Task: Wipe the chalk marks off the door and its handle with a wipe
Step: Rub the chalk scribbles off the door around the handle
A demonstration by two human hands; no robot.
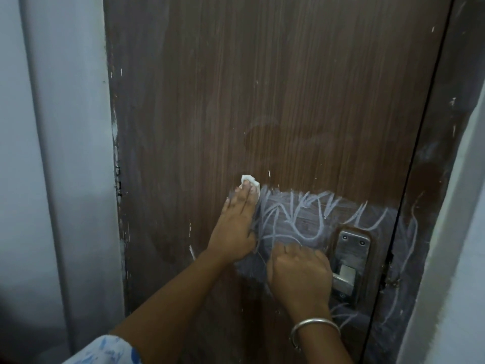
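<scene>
A dark brown wooden door fills the view. White chalk scribbles cover a band around the lock, and more run down the frame strip at right. My left hand lies flat on the door, pressing a white wipe under its fingertips at the left edge of the scribbles. My right hand is closed around the metal door handle, which sticks out of the steel lock plate. Most of the handle is hidden by that hand.
The upper door shows faint smeared streaks. A pale wall and pipe-like moulding stand at left, close to the hinge edge. A dark door frame with chalk lines and a light wall are at right.
</scene>
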